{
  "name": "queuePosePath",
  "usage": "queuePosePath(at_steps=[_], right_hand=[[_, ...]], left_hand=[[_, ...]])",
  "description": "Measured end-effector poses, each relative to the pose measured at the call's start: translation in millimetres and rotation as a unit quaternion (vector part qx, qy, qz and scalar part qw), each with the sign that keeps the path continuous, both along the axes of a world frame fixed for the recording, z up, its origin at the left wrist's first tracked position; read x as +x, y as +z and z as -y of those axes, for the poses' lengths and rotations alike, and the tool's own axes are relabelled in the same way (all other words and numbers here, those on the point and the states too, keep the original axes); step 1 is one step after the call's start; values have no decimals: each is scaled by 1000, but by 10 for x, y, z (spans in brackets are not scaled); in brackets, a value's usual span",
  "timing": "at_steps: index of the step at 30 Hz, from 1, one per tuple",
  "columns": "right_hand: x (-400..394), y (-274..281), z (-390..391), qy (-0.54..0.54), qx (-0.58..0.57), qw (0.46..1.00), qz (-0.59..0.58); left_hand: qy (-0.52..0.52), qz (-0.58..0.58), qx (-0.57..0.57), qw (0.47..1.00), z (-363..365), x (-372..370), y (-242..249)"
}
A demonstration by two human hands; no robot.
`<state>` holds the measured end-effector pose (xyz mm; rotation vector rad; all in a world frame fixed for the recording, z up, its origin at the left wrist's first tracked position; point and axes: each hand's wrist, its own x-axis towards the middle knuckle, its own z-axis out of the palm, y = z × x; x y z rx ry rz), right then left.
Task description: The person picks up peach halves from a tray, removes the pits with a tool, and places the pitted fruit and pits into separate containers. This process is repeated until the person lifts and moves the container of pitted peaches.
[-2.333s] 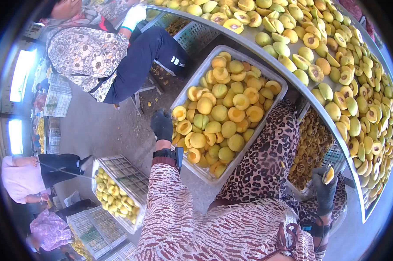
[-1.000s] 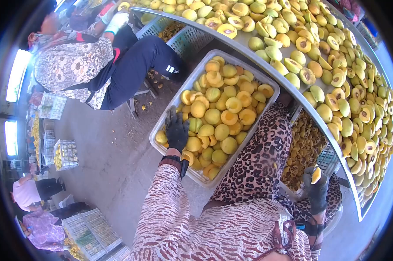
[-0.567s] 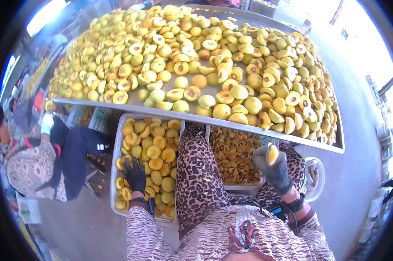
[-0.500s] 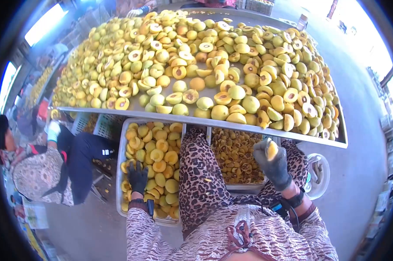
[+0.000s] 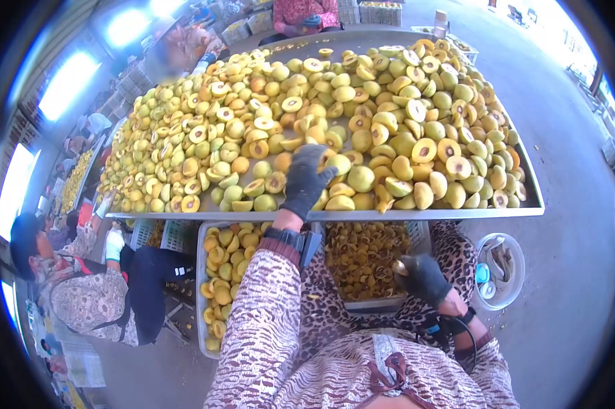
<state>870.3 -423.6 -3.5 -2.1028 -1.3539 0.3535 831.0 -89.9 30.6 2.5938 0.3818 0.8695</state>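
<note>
My left hand [image 5: 309, 178], in a dark glove, reaches over the front edge of a metal table [image 5: 362, 215] heaped with yellow-green peach halves. Its fingers curl against a peach half [image 5: 339, 163], partly hidden by the glove. Low over my lap, my gloved right hand [image 5: 424, 279] is closed around a small shiny tool [image 5: 401, 266], mostly covered by the fingers. Many halves on the table show brown pits or pit hollows. Between my legs sits a tray of scraps and pits [image 5: 365, 262]. A white crate of hollowed peach halves [image 5: 229, 262] stands partly behind my left arm.
On the floor at right stands a clear round tub [image 5: 503, 290] with several items inside. A co-worker [image 5: 93, 286] sits at left, near green crates [image 5: 178, 235]. Other people work beyond the table's far side. A jar [image 5: 440, 24] stands at the far right corner.
My left hand has left the crate of hollowed halves and moved up to the heap on the table. My right hand has lowered, and the yellow piece seen at it is gone. The view has tilted up.
</note>
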Motion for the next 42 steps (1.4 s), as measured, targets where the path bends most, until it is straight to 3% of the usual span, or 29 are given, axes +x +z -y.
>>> queuePosePath(at_steps=[1,3,5,7,8,9,10,11,12,15,17,21,23,25,27,29,30,31,33,35,36,38,39,40,41,42], right_hand=[[31,9,93,-5,3,1000,9],[76,27,285,-61,15,998,11],[125,128,367,-78,50,996,-5],[132,198,386,-92,122,985,-78],[122,260,377,-113,145,972,-147],[140,296,355,-111,153,970,-153],[157,314,327,-112,187,959,-180],[172,337,291,-114,220,946,-208],[182,391,237,-106,239,939,-225],[139,595,24,-70,242,933,-258],[82,573,-143,-40,236,933,-269],[-81,633,-346,-3,257,927,-274],[-143,588,-363,-16,234,925,-298],[-173,603,-354,-35,227,929,-289],[-176,549,-382,-33,218,927,-303],[-208,412,-429,-27,206,925,-318],[-239,357,-467,-15,231,916,-327],[-266,308,-490,-1,255,907,-336],[-319,277,-484,-12,248,896,-369],[-388,284,-495,-18,238,882,-407],[-403,278,-491,-14,233,907,-351],[-394,84,-497,-10,243,939,-244],[-400,76,-482,2,256,928,-271],[-396,6,-488,0,268,938,-221],[-389,-21,-496,16,274,924,-265],[-380,-68,-491,22,277,920,-277]], left_hand=[[-80,-49,38,995,22,178,10],[-102,-181,70,976,12,375,-145],[-148,-179,70,970,-157,468,-94],[-162,-190,-53,967,-247,467,-89],[-148,-116,-197,962,-256,448,-115],[-146,-122,-189,963,-197,377,-14],[-148,-47,-364,918,-81,271,161],[-145,30,-525,839,61,154,339],[-206,66,-444,870,271,10,495],[-227,133,-620,739,763,-266,504],[-210,163,-610,746,1175,-423,571],[-210,180,-666,693,1591,-613,457],[-207,171,-660,701,1700,-667,470],[-196,158,-612,750,1729,-684,426],[-206,165,-625,735,1744,-701,430],[-207,188,-521,806,1820,-688,490],[-204,193,-523,805,1811,-681,436],[-185,192,-469,842,1779,-675,339],[-158,219,-236,934,1751,-672,198],[-157,239,-228,931,1823,-708,237],[-162,240,-286,914,1822,-691,186],[-103,270,-170,942,1867,-696,262],[-66,285,-113,950,1901,-705,302],[-64,294,-179,937,1908,-669,259],[-98,299,-375,872,1940,-631,214],[-120,308,-549,768,1962,-589,184]])
